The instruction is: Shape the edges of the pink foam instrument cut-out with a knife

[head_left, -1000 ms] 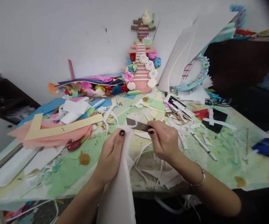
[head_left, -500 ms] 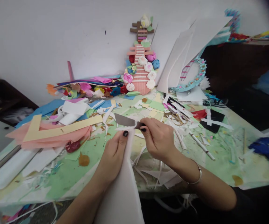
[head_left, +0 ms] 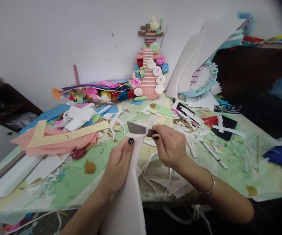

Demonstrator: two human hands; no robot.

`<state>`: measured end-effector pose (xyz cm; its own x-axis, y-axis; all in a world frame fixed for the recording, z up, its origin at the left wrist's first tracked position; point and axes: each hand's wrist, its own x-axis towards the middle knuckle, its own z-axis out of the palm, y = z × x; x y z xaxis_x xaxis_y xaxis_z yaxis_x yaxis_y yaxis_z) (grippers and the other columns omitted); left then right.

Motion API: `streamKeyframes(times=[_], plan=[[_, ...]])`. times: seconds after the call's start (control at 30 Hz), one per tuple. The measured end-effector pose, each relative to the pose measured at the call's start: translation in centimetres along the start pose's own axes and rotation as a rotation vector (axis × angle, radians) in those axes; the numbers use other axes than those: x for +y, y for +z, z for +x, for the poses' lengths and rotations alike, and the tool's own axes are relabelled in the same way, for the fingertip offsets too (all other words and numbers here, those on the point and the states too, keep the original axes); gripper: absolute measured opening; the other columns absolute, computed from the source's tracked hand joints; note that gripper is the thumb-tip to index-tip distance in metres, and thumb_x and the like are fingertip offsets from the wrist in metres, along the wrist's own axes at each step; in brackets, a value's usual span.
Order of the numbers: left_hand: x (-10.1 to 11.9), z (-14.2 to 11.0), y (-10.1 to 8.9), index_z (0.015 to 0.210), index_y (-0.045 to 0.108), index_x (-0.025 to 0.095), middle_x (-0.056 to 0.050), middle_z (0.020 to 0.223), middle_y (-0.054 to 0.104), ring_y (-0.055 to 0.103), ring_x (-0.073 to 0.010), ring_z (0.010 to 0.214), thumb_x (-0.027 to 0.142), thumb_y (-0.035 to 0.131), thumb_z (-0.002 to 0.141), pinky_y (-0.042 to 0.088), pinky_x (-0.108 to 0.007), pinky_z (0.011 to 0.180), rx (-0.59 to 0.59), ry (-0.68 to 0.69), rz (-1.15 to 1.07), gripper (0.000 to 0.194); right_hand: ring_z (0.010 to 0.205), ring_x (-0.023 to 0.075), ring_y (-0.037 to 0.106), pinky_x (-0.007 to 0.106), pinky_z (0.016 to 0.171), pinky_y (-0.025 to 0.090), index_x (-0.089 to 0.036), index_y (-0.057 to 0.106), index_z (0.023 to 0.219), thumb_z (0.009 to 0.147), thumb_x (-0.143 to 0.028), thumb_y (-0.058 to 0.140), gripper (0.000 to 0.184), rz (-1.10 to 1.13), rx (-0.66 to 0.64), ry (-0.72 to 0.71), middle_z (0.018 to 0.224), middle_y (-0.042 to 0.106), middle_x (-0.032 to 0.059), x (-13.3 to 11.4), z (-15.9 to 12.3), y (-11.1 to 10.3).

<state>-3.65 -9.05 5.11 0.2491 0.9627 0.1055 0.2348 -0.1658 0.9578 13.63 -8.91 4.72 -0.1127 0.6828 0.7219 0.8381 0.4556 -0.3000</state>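
My left hand [head_left: 117, 163] is closed around the upper part of a long white foam board [head_left: 126, 209], thumb along its face. The board slants down toward my lap, and its lower end runs out of the picture. In my right hand [head_left: 170, 147] is a knife [head_left: 136, 128] with a broad grey blade and a dark handle, gripped near the blade. The blade points left, lying across the top end of the board, at or just above its edge. Part of the handle is hidden by my fingers.
Paper scraps, white strips [head_left: 150, 163] and a yellow L-shaped strip [head_left: 70, 137] litter the green-stained table. A pink paper instrument with flowers [head_left: 149, 78] leans on the wall. Right of it stand white boards [head_left: 197, 55] and a blue flowered ring [head_left: 211, 78]. Eyeglasses [head_left: 231, 108] lie at right.
The knife and my right hand have shifted slightly right in the picture, as has the whole scene. My left hand keeps its hold on the foam board.
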Motion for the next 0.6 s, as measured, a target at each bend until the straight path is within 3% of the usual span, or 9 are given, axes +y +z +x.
streamKeyframes(times=[0.6], plan=[[-0.2,-0.3,-0.2,0.073,0.046,0.022,0.005,0.044,0.042,0.035,-0.0114,0.039,0.055,0.035,0.093,0.027,-0.025,0.037,-0.039,-0.056,0.027,0.04,0.072,0.0163,0.06,0.026,0.063,0.04,-0.018,0.058,0.088,0.098,-0.029,0.033,0.029,0.053,0.022,0.038,0.078,0.064,0.0068,1.9,-2.5,0.3]])
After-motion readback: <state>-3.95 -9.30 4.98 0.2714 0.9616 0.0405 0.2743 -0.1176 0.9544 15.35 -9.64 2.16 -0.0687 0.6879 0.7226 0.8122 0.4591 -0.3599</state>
